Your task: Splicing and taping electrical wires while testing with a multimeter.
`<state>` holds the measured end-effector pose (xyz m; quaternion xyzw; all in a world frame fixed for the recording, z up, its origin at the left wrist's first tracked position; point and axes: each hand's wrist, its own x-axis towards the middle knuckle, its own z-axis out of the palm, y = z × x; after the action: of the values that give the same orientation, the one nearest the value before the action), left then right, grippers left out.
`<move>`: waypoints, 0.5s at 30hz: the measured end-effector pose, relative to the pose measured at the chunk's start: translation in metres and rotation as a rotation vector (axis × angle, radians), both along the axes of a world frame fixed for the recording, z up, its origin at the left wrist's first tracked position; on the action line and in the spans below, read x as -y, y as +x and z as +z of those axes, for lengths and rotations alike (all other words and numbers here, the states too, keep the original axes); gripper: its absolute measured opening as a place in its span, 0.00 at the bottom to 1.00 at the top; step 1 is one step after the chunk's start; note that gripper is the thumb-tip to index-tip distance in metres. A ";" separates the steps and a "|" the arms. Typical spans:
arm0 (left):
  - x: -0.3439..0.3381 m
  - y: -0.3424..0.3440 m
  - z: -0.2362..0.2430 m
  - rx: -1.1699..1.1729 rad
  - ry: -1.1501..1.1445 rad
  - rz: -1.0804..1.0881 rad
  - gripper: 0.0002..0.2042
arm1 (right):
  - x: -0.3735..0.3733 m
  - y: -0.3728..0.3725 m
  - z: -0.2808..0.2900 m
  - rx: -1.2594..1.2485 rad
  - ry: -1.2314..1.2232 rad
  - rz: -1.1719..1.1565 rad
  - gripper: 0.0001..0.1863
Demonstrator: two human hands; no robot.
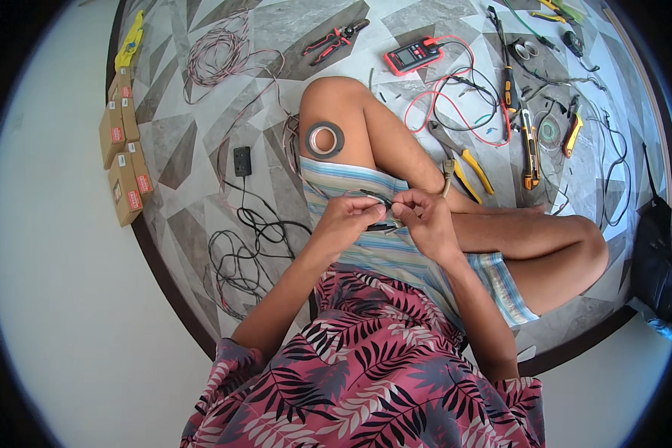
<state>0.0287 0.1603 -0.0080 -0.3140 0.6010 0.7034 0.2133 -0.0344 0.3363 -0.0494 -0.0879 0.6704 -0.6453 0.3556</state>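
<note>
Above my lap, my left hand (353, 220) and my right hand (423, 216) meet, thumbs and fingertips pinched together. Between them runs a dark cable (378, 198) with a short pale length showing near the left fingertips. How its strands lie under the fingers is hidden. Another black cable piece lies across the shorts just below the hands. A roll of black tape (325, 140) rests on my left knee. Beyond my right hand, a beige cable end (449, 173) stands beside pliers with yellow handles (473, 173).
Ahead lie a red multimeter (413, 56) with leads, red-handled pliers (334, 42), a screwdriver (509, 89) and a yellow-black utility knife (530, 149). On the left are coiled wires (220, 56), a black socket block (242, 160) with tangled cord, and cardboard boxes (127, 183). A black bag (655, 257) sits right.
</note>
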 end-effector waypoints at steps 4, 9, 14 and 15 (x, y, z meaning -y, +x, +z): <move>-0.004 0.006 -0.003 0.002 -0.146 -0.030 0.10 | 0.004 0.002 0.004 -0.032 0.093 -0.004 0.03; -0.003 0.010 -0.001 -0.028 -0.173 0.021 0.12 | 0.013 0.004 0.004 -0.180 0.194 -0.064 0.03; 0.019 0.015 -0.004 0.112 0.536 0.313 0.14 | 0.008 -0.001 -0.002 0.031 0.085 -0.040 0.03; 0.020 0.016 -0.007 0.108 0.535 0.314 0.14 | 0.007 -0.001 -0.003 0.069 0.047 -0.052 0.03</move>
<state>0.0444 0.1400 -0.0149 -0.3723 0.3268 0.8432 0.2088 -0.0354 0.3290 -0.0519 -0.0400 0.6748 -0.6410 0.3637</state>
